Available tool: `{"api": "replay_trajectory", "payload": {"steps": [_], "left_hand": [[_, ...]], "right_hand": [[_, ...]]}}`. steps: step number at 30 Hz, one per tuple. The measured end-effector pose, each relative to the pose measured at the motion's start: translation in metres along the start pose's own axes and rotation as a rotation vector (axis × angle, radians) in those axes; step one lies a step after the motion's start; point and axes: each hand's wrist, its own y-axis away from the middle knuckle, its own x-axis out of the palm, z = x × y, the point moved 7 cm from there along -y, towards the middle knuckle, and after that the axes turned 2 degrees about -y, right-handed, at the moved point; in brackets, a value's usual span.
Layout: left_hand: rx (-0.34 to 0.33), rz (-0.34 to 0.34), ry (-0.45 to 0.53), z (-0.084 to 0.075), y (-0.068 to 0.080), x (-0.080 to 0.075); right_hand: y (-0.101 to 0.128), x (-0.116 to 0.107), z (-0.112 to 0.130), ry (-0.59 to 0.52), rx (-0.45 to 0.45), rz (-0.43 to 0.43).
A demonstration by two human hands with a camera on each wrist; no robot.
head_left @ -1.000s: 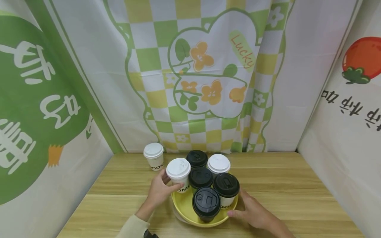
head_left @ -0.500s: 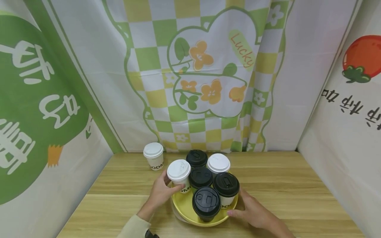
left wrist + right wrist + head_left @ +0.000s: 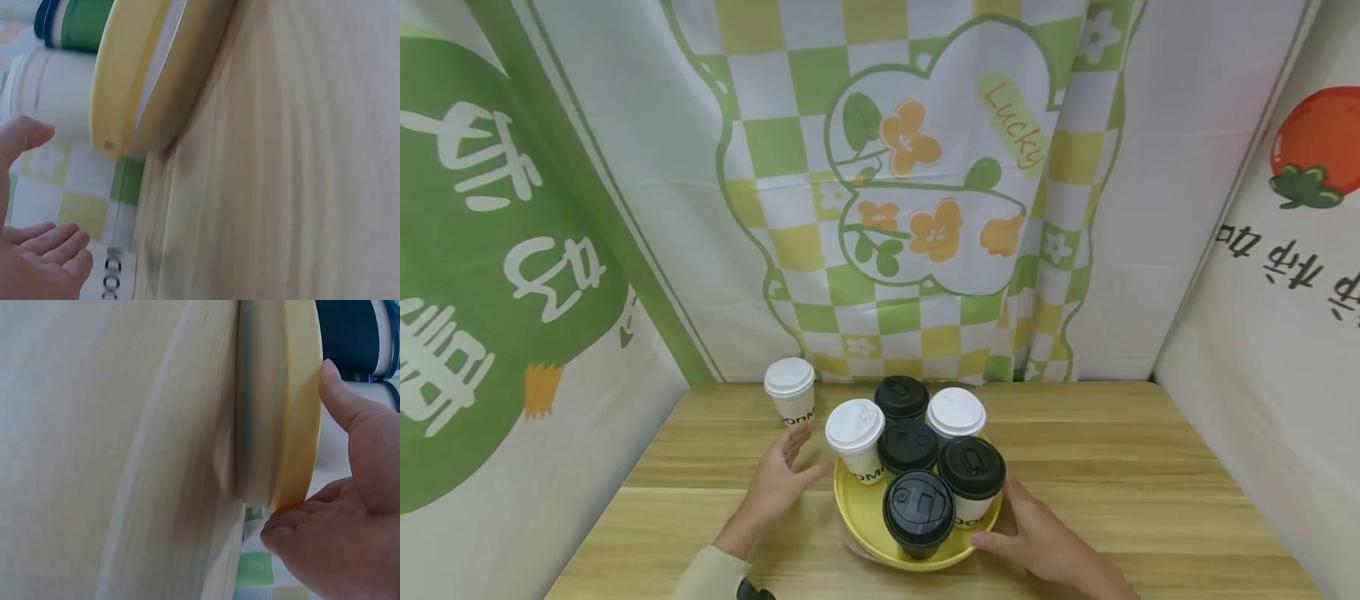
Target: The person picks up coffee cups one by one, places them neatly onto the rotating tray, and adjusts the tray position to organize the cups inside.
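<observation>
A round yellow tray (image 3: 867, 518) carries several lidded paper cups. My left hand (image 3: 778, 479) is off to the tray's left, fingers spread and holding nothing. It is apart from the white-lidded cup (image 3: 855, 437) at the tray's left edge. Behind that hand, another white-lidded cup (image 3: 791, 390) stands on the table. At the tray's right side, my right hand (image 3: 1037, 533) grips the rim, thumb toward the front. Beside it stands a black-lidded cup (image 3: 972, 477). In the right wrist view, the thumb and fingertips meet the yellow rim (image 3: 299, 425).
More black-lidded cups sit on the tray at the front (image 3: 919, 512), middle and back, with a white-lidded cup (image 3: 956, 412) at back right. A pale base (image 3: 256, 419) is under the tray. The wooden table (image 3: 1135, 483) ends at a checked curtain (image 3: 898, 333).
My left hand has let go of the white-lidded cup on the tray and drawn back to the left. The right hand stays at the tray's rim.
</observation>
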Motion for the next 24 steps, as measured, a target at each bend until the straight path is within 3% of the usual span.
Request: {"api": "replay_trajectory", "payload": {"steps": [6, 12, 19, 24], "left_hand": [[-0.056, -0.077, -0.152, 0.019, -0.010, -0.033], [-0.111, -0.154, -0.226, 0.037, -0.026, -0.059], [-0.143, -0.134, -0.262, 0.048, -0.047, -0.069], [-0.131, -0.130, -0.253, 0.046, -0.067, -0.067]], "right_hand": [[0.004, 0.006, 0.002, -0.027, 0.086, -0.012], [0.013, 0.011, 0.009, -0.080, 0.142, 0.007], [0.029, 0.003, 0.022, -0.042, 0.145, 0.073], [0.025, -0.011, 0.022, 0.013, 0.161, 0.058]]}}
